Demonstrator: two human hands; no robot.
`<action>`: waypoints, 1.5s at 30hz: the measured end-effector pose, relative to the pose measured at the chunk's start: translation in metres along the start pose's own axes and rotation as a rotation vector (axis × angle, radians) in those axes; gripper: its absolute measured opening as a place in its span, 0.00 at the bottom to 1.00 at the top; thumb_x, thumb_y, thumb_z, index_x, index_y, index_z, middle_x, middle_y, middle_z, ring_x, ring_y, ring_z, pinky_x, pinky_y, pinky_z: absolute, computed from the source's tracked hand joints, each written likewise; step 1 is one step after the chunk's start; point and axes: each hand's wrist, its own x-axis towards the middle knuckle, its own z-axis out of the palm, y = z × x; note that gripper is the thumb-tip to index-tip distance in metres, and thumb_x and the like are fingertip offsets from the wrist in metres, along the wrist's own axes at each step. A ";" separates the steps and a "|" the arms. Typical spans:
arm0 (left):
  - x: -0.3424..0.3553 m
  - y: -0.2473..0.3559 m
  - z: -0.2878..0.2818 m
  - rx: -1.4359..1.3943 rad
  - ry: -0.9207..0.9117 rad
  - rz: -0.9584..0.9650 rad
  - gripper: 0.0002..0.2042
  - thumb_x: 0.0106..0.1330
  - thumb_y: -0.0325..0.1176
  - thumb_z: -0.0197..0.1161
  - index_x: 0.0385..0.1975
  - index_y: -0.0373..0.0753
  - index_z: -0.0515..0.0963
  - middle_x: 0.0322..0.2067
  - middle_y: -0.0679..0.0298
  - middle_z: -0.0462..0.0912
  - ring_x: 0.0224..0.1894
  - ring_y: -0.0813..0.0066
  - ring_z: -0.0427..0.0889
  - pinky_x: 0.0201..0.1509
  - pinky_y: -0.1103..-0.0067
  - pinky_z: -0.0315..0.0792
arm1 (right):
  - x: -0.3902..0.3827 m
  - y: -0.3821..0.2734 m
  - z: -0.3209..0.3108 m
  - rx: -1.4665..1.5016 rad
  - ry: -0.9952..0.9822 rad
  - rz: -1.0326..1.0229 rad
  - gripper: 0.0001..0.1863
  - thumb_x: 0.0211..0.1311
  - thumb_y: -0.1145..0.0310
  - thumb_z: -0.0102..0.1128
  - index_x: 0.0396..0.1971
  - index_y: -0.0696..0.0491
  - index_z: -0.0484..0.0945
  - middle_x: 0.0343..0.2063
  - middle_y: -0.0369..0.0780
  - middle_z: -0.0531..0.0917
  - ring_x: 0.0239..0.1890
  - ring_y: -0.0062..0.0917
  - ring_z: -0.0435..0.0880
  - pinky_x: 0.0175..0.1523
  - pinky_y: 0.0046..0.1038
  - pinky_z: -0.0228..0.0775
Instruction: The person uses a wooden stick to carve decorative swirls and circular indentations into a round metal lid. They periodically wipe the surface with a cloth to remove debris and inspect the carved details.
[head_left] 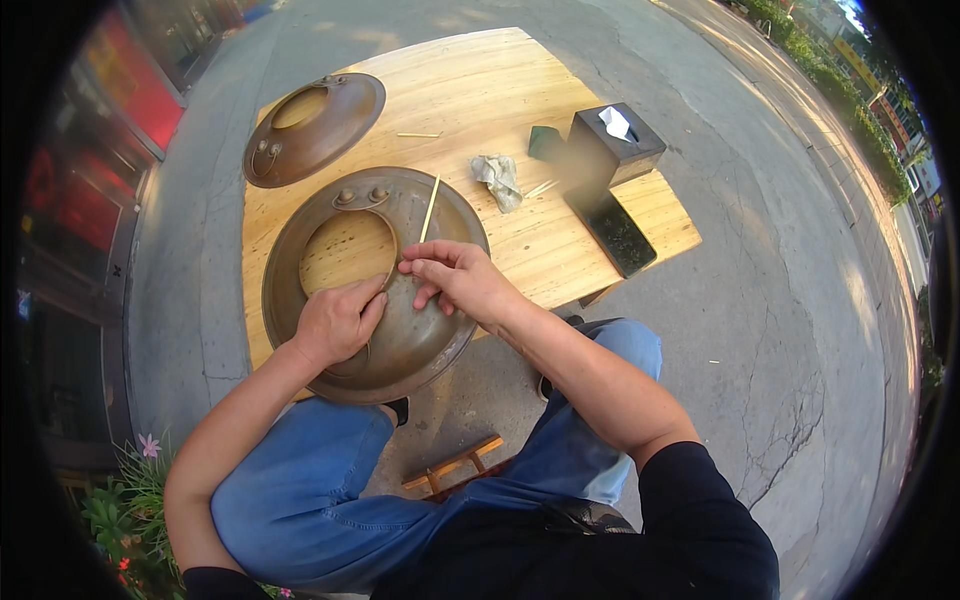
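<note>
At the far left of the wooden table (460, 85) lies a brown metal disc (345, 118) with a round opening. Nearer the person is a larger metal disc (420, 350), beneath both hands. The left hand (335, 325) curls at the inner edge of its opening; whether it grips there I cannot tell. Just beside it, the right hand (458, 282) bends its fingers over the disc's surface, a thin stick (430, 208) reaching from them toward the far rim; whether they pinch it is unclear.

The left hand (340, 320) touches a holed brown disc (430, 350), and a pale stick (431, 207) juts beside the right hand (465, 283).
</note>
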 end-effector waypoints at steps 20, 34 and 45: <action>0.000 0.000 -0.001 0.001 -0.016 -0.012 0.14 0.72 0.35 0.62 0.51 0.35 0.83 0.37 0.48 0.88 0.37 0.47 0.87 0.42 0.60 0.81 | 0.003 0.007 0.000 0.058 0.068 -0.006 0.10 0.76 0.74 0.57 0.51 0.58 0.79 0.42 0.39 0.89 0.28 0.17 0.86 0.25 0.16 0.69; 0.001 0.002 -0.002 -0.001 -0.013 -0.017 0.14 0.72 0.35 0.61 0.51 0.35 0.83 0.38 0.48 0.88 0.38 0.48 0.87 0.42 0.61 0.81 | 0.000 0.003 0.004 -0.013 0.047 -0.024 0.13 0.79 0.68 0.55 0.52 0.60 0.82 0.45 0.37 0.88 0.30 0.16 0.87 0.27 0.16 0.70; 0.001 0.002 -0.001 -0.005 -0.016 -0.025 0.14 0.71 0.35 0.62 0.51 0.36 0.83 0.38 0.49 0.88 0.38 0.48 0.87 0.41 0.61 0.81 | 0.002 0.005 0.002 -0.068 0.031 -0.011 0.14 0.79 0.67 0.56 0.51 0.61 0.84 0.44 0.37 0.88 0.31 0.16 0.87 0.27 0.17 0.70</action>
